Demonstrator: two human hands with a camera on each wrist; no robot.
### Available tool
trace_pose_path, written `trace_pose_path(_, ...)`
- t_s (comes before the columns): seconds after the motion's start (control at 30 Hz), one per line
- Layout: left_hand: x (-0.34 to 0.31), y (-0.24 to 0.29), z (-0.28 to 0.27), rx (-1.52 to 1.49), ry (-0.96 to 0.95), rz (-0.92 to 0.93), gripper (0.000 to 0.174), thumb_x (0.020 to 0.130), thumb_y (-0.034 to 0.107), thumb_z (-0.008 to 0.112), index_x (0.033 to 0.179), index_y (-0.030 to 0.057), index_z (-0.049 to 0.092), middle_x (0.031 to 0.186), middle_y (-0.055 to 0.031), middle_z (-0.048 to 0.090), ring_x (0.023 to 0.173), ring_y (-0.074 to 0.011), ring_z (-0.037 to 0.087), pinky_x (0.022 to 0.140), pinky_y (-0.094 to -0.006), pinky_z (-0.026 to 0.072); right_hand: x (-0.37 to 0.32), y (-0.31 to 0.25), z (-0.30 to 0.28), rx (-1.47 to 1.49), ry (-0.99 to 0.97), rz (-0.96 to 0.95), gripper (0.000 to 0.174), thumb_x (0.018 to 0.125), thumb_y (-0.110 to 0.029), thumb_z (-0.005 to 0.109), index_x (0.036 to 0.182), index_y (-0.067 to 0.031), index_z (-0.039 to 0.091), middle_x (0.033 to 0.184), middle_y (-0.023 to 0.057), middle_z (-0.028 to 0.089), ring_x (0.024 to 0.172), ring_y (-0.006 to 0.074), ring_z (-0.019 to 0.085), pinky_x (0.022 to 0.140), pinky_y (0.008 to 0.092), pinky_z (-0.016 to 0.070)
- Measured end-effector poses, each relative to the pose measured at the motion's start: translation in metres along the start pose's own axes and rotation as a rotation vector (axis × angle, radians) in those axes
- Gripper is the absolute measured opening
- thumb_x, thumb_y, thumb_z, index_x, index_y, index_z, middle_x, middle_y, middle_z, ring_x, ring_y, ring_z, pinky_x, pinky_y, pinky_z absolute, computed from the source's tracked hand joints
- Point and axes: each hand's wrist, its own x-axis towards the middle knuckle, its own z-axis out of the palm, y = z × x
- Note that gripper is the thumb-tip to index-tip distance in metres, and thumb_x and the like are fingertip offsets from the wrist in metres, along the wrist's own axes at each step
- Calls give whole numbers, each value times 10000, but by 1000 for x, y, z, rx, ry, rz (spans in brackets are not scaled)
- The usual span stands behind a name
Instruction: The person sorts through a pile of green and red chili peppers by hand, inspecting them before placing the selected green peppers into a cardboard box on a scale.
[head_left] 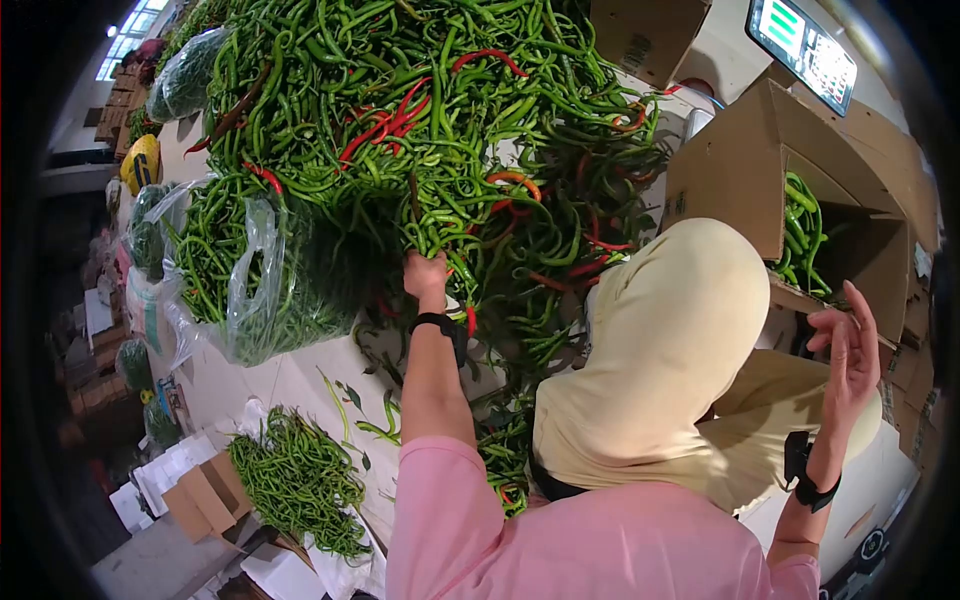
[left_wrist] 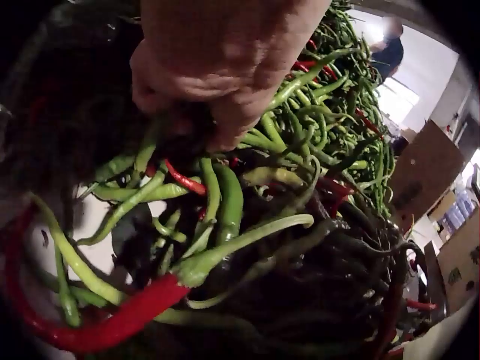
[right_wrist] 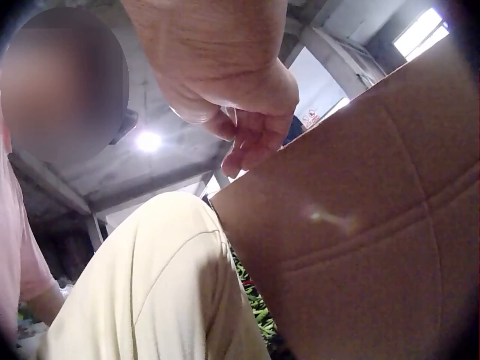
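Note:
A large heap of long green chili peppers point(head_left: 330, 100), with red ones mixed in, fills the top of the head view. My left hand point(head_left: 427, 274) is at the heap's near edge. Its curled fingers grip green chili peppers point(left_wrist: 212, 187) in the left wrist view, the fingertips partly hidden among them. Below that hand lies a red chili pepper point(left_wrist: 127, 319) with a green stem. My right hand point(head_left: 850, 350) is raised beside an open cardboard box point(head_left: 725, 165), fingers loosely bent and holding nothing. Green chili peppers point(head_left: 800, 230) lie inside this box.
A clear plastic bag point(head_left: 255, 290) of green peppers stands left of the heap. Another pepper pile point(head_left: 295, 485) lies at lower left. My bent knee point(head_left: 690, 290) rises between heap and box. A screen point(head_left: 803, 50) stands behind the box, at upper right.

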Motion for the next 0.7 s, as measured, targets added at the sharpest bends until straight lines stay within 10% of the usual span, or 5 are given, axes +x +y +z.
trace_pose_path(0.17, -20, -4, -32, 77, -6, 138, 388, 653, 356, 669, 853, 28, 610, 866, -188, 625, 822, -368, 610, 723, -447, 493, -4, 0, -3, 38, 7, -10, 359, 922, -111, 470, 1260, 5, 439, 860, 72, 604, 663, 66, 487, 669, 189, 402)
trace_pose_path(0.3, -19, -45, -48, -186, 351, 217, 330, 725, 300, 654, 872, 8, 612, 863, -172, 635, 700, -308, 616, 633, -402, 482, -8, -1, -9, 43, 13, -29, 343, 921, -103, 468, 1250, -6, 455, 859, 71, 604, 660, 69, 488, 663, 182, 399)
trace_pose_path(0.5, -78, -8, -185, -1700, -21, 153, 120, 868, 135, 565, 949, 50, 588, 903, -49, 621, 576, -67, 439, 495, -219, 363, -13, -8, -3, 99, -2, -67, 298, 921, -77, 453, 1208, -8, 497, 840, 67, 599, 666, 70, 497, 637, 192, 412)
trace_pose_path(0.7, -131, 61, -256, -2377, -762, 498, 243, 878, 105, 544, 1112, 78, 486, 1181, -96, 521, 538, -71, 353, 446, -198, 277, -25, -43, 17, 357, -231, -92, 245, 874, -1, 462, 1099, 11, 558, 821, 83, 627, 663, 95, 559, 597, 215, 475)
